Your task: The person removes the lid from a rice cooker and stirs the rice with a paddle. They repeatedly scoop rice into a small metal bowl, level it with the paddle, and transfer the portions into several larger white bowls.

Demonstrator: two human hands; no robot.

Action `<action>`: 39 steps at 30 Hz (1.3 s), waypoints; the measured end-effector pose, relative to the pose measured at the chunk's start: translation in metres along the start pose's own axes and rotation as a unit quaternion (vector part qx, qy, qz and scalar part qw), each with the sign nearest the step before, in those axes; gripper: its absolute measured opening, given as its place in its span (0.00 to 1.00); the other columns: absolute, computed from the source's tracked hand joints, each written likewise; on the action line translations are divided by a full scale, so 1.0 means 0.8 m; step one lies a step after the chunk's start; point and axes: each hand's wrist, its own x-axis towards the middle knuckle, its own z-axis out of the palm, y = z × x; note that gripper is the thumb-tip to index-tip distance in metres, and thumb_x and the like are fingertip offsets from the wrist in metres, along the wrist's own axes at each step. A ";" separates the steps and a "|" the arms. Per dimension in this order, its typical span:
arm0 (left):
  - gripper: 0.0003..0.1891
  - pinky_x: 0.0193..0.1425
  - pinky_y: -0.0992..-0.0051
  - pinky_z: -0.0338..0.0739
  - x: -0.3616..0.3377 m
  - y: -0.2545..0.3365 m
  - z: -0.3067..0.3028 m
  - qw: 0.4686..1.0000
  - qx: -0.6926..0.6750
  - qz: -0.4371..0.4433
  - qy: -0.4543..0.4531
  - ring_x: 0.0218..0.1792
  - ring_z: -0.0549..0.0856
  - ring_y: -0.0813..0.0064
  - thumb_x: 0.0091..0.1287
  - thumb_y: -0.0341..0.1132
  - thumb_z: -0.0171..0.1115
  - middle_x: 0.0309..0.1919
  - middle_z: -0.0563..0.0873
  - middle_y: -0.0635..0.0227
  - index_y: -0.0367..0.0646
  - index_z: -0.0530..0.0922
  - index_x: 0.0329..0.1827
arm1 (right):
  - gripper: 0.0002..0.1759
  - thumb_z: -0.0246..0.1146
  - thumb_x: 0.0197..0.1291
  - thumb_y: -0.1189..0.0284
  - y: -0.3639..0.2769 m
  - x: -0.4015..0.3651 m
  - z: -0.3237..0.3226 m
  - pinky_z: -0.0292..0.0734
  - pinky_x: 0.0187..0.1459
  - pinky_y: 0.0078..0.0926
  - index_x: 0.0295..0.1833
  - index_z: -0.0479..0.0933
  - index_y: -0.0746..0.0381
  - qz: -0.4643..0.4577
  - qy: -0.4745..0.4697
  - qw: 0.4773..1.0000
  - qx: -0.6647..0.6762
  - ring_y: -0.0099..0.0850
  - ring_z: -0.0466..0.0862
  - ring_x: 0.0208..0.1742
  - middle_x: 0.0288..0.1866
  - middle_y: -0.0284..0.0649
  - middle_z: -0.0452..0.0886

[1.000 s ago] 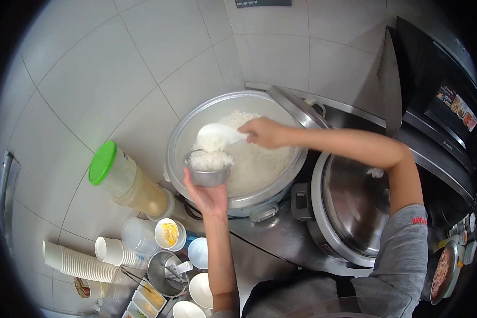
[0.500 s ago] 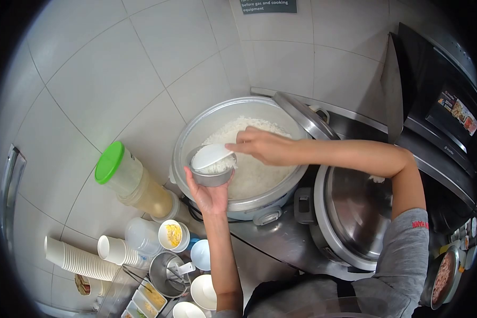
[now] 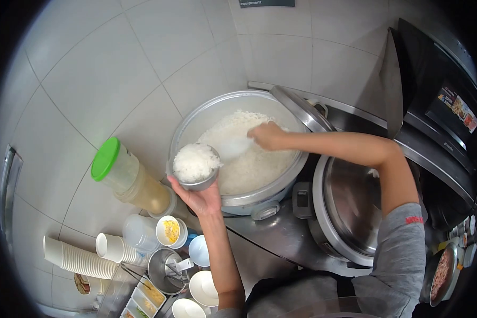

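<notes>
My left hand [image 3: 201, 199] grips a small metal bowl [image 3: 202, 184] from below, fingers curled round its side. White rice [image 3: 195, 162] is heaped above the bowl's rim. Over the large rice pot [image 3: 191, 126], my right hand [image 3: 269, 136] is closed on a white rice paddle [image 3: 236, 149], whose blade is blurred against the cooked rice [image 3: 259, 168] inside. The bowl overlaps the pot's left rim in this view.
A metal lid [image 3: 303, 109] leans at the pot's back right. A second cooker [image 3: 355, 206] stands closed on the right. At left are a green-lidded container [image 3: 107, 159], stacked paper cups [image 3: 79, 258], white bowls [image 3: 204, 288] and a metal pitcher [image 3: 167, 271].
The paddle has left the bowl's top and moved right and down to the rice in the pot. The bowl has shifted slightly left, its heaped rice now uncovered.
</notes>
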 end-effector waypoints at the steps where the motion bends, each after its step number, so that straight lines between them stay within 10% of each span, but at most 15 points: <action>1: 0.40 0.63 0.54 0.64 0.000 0.001 0.003 1.000 0.002 0.018 -0.001 0.64 0.65 0.61 0.58 0.66 0.51 0.64 0.65 0.62 0.47 0.60 0.66 | 0.12 0.56 0.51 0.79 -0.003 -0.005 0.013 0.62 0.50 0.38 0.42 0.79 0.59 -0.012 -0.050 0.996 -0.069 0.37 0.80 0.39 0.33 0.43 0.81; 9: 0.40 0.65 0.50 0.59 -0.002 0.017 -0.005 1.000 -0.024 0.005 0.019 0.66 0.62 0.60 0.58 0.67 0.49 0.65 0.63 0.62 0.48 0.59 0.66 | 0.07 0.57 0.52 0.72 -0.043 -0.035 0.039 0.53 0.47 0.33 0.26 0.80 0.55 -0.223 -0.111 0.962 -0.115 0.33 0.78 0.29 0.23 0.37 0.80; 15: 0.36 0.67 0.51 0.56 -0.012 0.036 -0.022 0.998 -0.057 -0.005 -0.009 0.66 0.61 0.60 0.62 0.59 0.52 0.66 0.62 0.60 0.44 0.59 0.66 | 0.10 0.60 0.55 0.62 0.003 -0.033 -0.008 0.56 0.47 0.30 0.33 0.83 0.54 -0.029 -0.275 0.960 0.044 0.24 0.76 0.24 0.22 0.30 0.80; 21: 0.32 0.68 0.56 0.57 -0.011 0.030 -0.019 1.000 -0.019 -0.006 0.007 0.65 0.64 0.62 0.64 0.54 0.53 0.64 0.65 0.59 0.40 0.61 0.64 | 0.11 0.58 0.56 0.68 -0.006 -0.013 -0.070 0.69 0.37 0.25 0.38 0.82 0.60 0.107 -0.161 0.966 0.174 0.23 0.75 0.20 0.24 0.34 0.81; 24: 0.32 0.68 0.61 0.59 0.001 0.006 -0.004 1.000 0.000 0.001 0.026 0.63 0.66 0.65 0.64 0.54 0.54 0.62 0.67 0.61 0.40 0.62 0.63 | 0.13 0.57 0.55 0.75 -0.040 -0.008 -0.076 0.73 0.40 0.26 0.46 0.78 0.65 0.042 -0.051 0.967 0.247 0.31 0.78 0.27 0.30 0.42 0.80; 29: 0.32 0.67 0.63 0.60 0.030 -0.034 0.003 0.999 -0.012 0.024 0.037 0.62 0.67 0.65 0.63 0.55 0.54 0.61 0.69 0.61 0.41 0.64 0.61 | 0.21 0.54 0.55 0.82 -0.098 -0.051 -0.029 0.72 0.45 0.35 0.56 0.71 0.65 -0.210 0.164 0.964 -0.013 0.45 0.76 0.41 0.39 0.49 0.74; 39: 0.31 0.64 0.61 0.64 -0.003 -0.017 0.028 0.993 -0.043 0.093 -0.051 0.60 0.69 0.65 0.61 0.53 0.56 0.60 0.69 0.62 0.43 0.64 0.61 | 0.23 0.53 0.55 0.83 -0.130 -0.081 -0.060 0.70 0.42 0.36 0.59 0.68 0.66 -0.175 0.141 0.970 0.093 0.44 0.74 0.40 0.38 0.49 0.71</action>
